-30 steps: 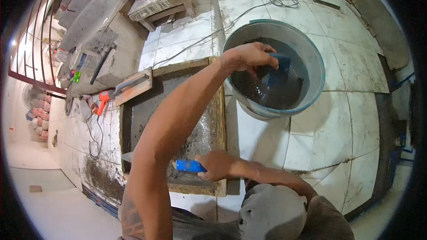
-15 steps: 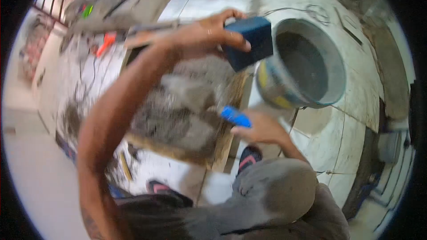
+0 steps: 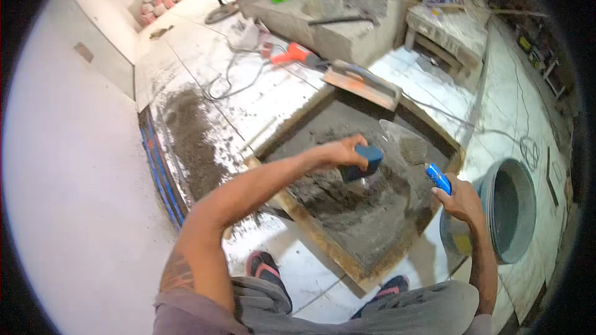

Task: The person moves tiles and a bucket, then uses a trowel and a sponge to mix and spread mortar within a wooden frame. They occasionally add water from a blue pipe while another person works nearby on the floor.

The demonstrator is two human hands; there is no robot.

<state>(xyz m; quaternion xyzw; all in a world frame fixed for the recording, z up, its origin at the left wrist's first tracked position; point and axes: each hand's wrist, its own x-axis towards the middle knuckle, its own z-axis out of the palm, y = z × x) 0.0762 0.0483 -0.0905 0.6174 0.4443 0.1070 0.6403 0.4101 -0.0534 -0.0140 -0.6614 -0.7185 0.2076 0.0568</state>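
Observation:
My left hand grips a dark blue box-shaped piece from above, low over the grey mortar. Whether the piece is hollow I cannot tell. Wrapped round the blue handle of a pointed trowel, my right hand is closed, and the blade lies over the mortar at the right side. A wooden-edged mixing tray holds the mortar, with a heaped, rough patch under my left hand. Across the far corner of the tray rests a hand float.
A large bucket stands right beside my right hand. Beyond the tray lie an orange power tool and its cable. Spilled mortar covers tiles at left, near blue pipes. A step and low stool stand behind.
My left hand has carried the blue piece from beside the bucket to over the mortar. My right hand has moved the trowel outward to the right. My view has turned to the left.

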